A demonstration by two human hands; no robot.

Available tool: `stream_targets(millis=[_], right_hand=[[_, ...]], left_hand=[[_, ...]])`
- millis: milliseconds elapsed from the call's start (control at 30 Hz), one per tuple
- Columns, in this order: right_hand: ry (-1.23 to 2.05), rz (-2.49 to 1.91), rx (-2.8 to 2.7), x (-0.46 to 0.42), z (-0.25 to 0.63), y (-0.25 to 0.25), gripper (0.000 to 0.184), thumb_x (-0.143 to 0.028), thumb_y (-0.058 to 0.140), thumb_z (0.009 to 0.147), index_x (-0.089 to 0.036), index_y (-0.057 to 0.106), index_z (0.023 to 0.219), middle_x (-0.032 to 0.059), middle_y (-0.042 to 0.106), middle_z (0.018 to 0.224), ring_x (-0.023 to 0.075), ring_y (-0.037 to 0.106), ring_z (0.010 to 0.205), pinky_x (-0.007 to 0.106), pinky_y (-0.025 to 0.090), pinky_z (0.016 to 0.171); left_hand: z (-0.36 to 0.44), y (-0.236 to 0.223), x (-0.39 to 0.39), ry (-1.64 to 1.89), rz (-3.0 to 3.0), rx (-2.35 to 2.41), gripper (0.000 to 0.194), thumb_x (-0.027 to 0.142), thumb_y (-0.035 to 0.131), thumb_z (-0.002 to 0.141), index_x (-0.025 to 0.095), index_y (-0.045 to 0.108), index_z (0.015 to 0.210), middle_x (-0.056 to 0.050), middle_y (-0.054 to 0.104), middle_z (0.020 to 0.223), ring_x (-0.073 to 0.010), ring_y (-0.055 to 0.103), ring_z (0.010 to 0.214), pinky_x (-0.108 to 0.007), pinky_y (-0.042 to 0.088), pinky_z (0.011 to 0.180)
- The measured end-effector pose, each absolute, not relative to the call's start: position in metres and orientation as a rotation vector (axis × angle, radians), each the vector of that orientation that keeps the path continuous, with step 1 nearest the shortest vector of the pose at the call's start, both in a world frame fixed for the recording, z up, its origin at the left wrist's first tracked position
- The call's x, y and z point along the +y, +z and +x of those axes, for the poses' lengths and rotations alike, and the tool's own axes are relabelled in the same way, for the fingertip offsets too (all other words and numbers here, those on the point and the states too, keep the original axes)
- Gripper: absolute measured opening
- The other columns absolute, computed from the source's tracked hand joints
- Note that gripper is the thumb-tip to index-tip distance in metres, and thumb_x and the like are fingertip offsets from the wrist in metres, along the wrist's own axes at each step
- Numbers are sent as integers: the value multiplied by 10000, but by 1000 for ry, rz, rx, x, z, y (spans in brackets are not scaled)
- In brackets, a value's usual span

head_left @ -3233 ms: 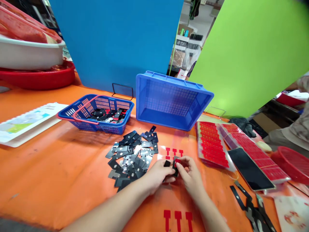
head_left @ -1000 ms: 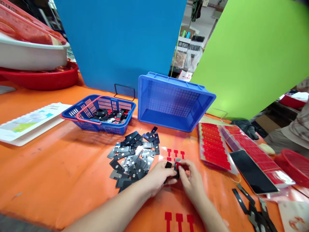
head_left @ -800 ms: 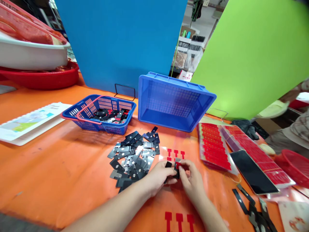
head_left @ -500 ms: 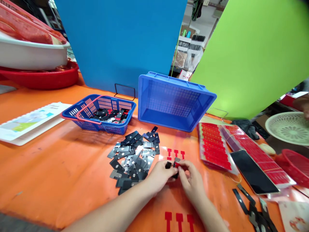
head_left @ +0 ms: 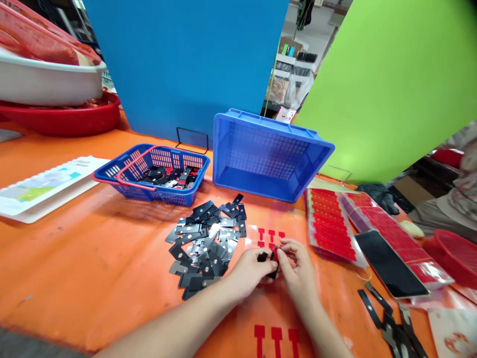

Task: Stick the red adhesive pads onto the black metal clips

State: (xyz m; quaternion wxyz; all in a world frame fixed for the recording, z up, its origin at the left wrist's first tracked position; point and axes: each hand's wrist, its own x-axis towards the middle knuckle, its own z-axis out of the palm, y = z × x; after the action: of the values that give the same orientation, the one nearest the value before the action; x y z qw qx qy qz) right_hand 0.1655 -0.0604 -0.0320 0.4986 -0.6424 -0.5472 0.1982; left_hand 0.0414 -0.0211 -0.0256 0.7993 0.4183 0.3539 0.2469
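My left hand (head_left: 250, 271) is closed on a small black plate (head_left: 275, 270), held upright over the table. A red T-shaped sticker (head_left: 275, 254) shows on its upper part. Another black end (head_left: 262, 256) pokes up between the left fingers; whether it is a separate plate I cannot tell. My right hand (head_left: 298, 266) grips the plate's right edge, its thumb at the sticker and the other fingers curled. Left of my hands lies a heap of black and metal plates (head_left: 206, 243). Red T-shaped stickers (head_left: 276, 340) on a clear sheet show behind and in front of my hands.
A blue basket (head_left: 175, 197) with a pink handle holds more plates. Behind stands a tilted blue crate (head_left: 257, 185). At right are packs of red stickers (head_left: 331, 226), a phone (head_left: 391, 266) and loose plates (head_left: 398, 330). A seated person (head_left: 454, 199) is at far right.
My right fingers have lifted slightly and spread from the plate's top, with the thumb still at the red sticker. At far right, the pale green basket is out of view.
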Motion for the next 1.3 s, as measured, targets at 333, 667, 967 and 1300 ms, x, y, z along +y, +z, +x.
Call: stream_targets(millis=[333, 667, 967, 1300], right_hand=[[602, -1593, -1233, -61, 164, -30, 147, -320, 500, 770, -183, 545, 800, 41, 577, 785, 163, 561, 724, 261, 471, 604], [585, -1606, -1243, -62, 164, -29, 154, -323, 493, 778, -181, 549, 801, 45, 578, 787, 166, 558, 723, 262, 467, 608], [566, -1612, -1246, -61, 164, -35, 173, -348, 495, 765, -185, 543, 795, 54, 581, 783, 182, 561, 743, 269, 472, 595], [993, -1492, -1153, -55, 174, -42, 273, -423, 492, 761, -176, 533, 652, -35, 483, 525, 114, 482, 476, 221, 401, 454]], left_hand=[[42, -22, -22, 519, 860, 767, 155, 280, 602, 621, 146, 524, 631, 24, 484, 562, -85, 464, 550, -204, 382, 533], [41, -18, -23, 524, 880, 743, 153, 262, 577, 630, 147, 485, 590, 29, 473, 537, -65, 408, 490, -186, 328, 471], [42, -17, -22, 527, 870, 748, 161, 276, 595, 609, 144, 503, 596, 32, 454, 534, -65, 388, 487, -191, 313, 470], [43, -29, -23, 541, 975, 703, 109, 236, 546, 647, 149, 497, 601, 42, 439, 514, -52, 341, 438, -187, 240, 426]])
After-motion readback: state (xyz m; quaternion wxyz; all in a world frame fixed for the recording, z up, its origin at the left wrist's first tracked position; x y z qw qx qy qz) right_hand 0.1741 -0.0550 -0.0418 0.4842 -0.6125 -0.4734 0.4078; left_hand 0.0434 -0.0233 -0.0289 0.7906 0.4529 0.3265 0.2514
